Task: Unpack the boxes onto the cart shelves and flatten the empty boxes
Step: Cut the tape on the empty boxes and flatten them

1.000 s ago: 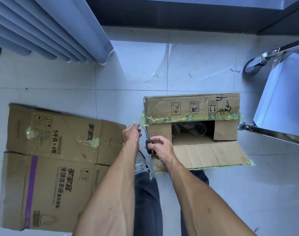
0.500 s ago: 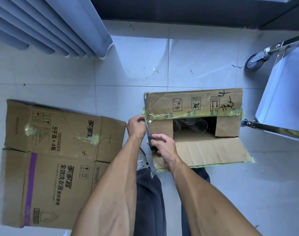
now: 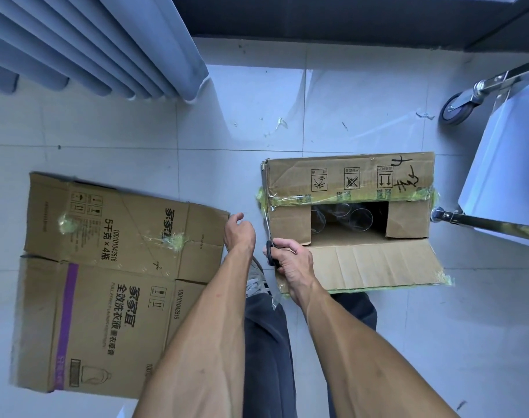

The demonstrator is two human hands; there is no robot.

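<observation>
On the tiled floor (image 3: 378, 342) an open cardboard box (image 3: 350, 182) stands just in front of the person's legs, its near flap (image 3: 375, 262) folded down flat toward the body, its far flap printed with handling symbols and handwritten marks, and two short side flaps turned inward over the opening. Clear glasses (image 3: 359, 218) show in the dark interior between those side flaps. Yellow-green tape clings along the flap edges. The right hand (image 3: 292, 260) holds a pair of black-handled scissors (image 3: 270, 244), fingers curled round the handles, with the blades pointing away along the box's left edge. The left hand (image 3: 239, 232) hovers just left of the scissors, above the gap between the two boxes, its fingers loosely curled and holding nothing. To the left lies a flattened cardboard box (image 3: 106, 285) with a purple stripe and printed Chinese lettering, flat on the floor and apart from the open one. At the right edge stands a metal cart (image 3: 480, 220) with a grey caster wheel (image 3: 456, 109); its lower rail is just beside the open box's right end. Grey-blue curtain folds (image 3: 106, 40) hang at upper left.
</observation>
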